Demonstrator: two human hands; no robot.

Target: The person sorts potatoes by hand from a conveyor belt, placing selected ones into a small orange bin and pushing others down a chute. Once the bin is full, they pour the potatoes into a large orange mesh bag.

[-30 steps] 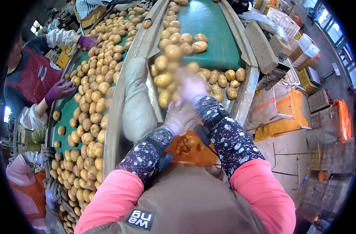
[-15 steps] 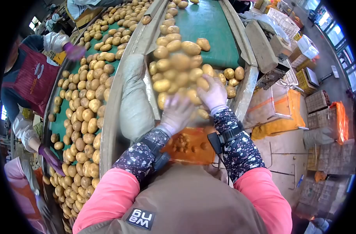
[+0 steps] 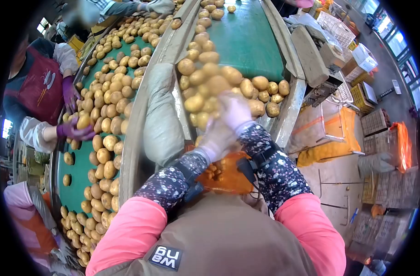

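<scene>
Just beyond right hand [image 3: 235, 110]: potato pile [image 3: 209, 83], touching.

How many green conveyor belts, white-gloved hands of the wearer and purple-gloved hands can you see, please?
Green conveyor belts: 2, left belt, right belt
White-gloved hands: 2, left hand, right hand
Purple-gloved hands: 2, upper hand, lower hand
Total: 6

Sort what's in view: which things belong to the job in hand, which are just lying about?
In the job: left hand, right hand, near-belt potatoes, orange mesh bag.
Lying about: grey sack, other belt's potatoes, white crates, orange sacks on floor.
</scene>
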